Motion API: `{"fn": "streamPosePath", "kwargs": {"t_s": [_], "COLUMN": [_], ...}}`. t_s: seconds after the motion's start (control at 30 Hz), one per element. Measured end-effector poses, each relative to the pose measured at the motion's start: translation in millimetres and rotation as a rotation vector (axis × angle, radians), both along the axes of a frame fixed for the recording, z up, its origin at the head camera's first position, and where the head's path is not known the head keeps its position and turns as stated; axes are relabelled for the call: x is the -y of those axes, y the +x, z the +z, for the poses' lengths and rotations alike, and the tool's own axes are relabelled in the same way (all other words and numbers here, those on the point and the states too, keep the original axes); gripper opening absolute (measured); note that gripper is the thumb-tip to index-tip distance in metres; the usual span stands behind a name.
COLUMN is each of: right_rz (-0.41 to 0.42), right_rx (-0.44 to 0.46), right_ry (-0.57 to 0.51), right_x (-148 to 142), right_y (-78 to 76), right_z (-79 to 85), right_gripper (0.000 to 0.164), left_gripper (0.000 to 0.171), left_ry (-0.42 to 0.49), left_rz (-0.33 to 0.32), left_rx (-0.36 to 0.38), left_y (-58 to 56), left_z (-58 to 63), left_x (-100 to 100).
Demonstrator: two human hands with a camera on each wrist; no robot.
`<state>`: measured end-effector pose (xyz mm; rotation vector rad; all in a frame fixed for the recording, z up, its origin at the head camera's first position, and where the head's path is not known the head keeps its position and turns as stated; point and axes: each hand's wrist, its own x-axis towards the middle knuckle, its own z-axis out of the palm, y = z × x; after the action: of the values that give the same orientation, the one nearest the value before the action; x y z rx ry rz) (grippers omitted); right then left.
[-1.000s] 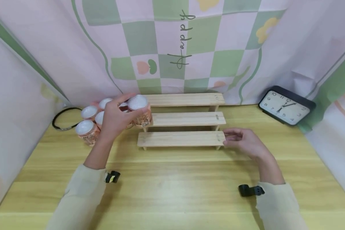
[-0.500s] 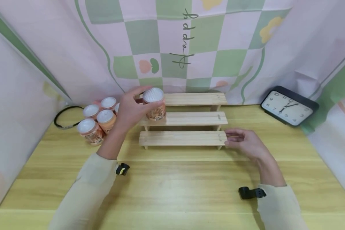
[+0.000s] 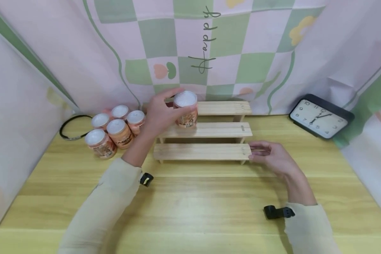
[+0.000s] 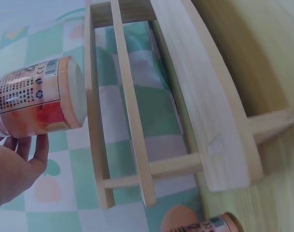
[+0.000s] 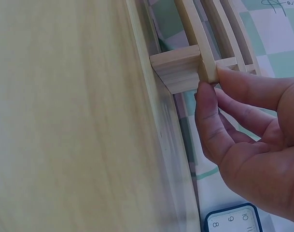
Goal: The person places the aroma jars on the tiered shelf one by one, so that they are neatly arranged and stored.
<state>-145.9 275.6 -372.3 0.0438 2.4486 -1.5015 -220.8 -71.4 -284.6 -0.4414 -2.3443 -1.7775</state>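
My left hand point(image 3: 161, 114) grips a pink-orange can point(image 3: 187, 119) with a ridged white top, thumb and fingers on either side. In the left wrist view the can point(image 4: 38, 99) is upright relative to the rack, with its base close over the top boards. The three-step wooden rack point(image 3: 203, 151) stands on the table against the curtain, its steps bare. At the rack's right end my right hand point(image 3: 271, 157) pinches the lowest board between thumb and forefinger, as the right wrist view shows at the board end point(image 5: 208, 72).
Several similar cans point(image 3: 116, 126) stand grouped on the table point(image 3: 190, 204) left of the rack. Behind them lies a black cord loop point(image 3: 63, 131). A black-framed clock point(image 3: 320, 118) leans at the back right, and a checked curtain point(image 3: 190, 42) hangs behind.
My left hand has carried the can rightward and up from beside the grouped cans to over the rack, uncovering more of the group. The right hand stays at the rack's end.
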Motion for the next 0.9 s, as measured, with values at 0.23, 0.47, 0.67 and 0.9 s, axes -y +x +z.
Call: {"fn": "streamPosePath", "kwargs": {"t_s": [0.23, 0.47, 0.67, 0.9], "right_rz": [-0.002, 0.002, 0.005, 0.008], "right_rx": [0.000, 0.006, 0.009, 0.008], "right_ry": [-0.014, -0.015, -0.018, -0.003], "right_x": [-1, 1, 1, 1], "right_y": [0.1, -1.3, -3.2, -1.7], "right_z": [0.0, 0.2, -0.9, -0.5], "right_gripper": [0.060, 0.060, 0.061, 0.061], "left_gripper": [0.063, 0.064, 0.070, 0.070], "left_ry": [0.031, 0.031, 0.044, 0.039], "left_rz": [-0.019, -0.019, -0.007, -0.021], "left_rx": [-0.032, -0.057, -0.024, -0.008], "left_y": [-8.7, -16.9, -24.9, -29.5], "left_z": [0.9, -0.2, -5.4, -7.5], "left_x": [-15, -29, -38, -48]}}
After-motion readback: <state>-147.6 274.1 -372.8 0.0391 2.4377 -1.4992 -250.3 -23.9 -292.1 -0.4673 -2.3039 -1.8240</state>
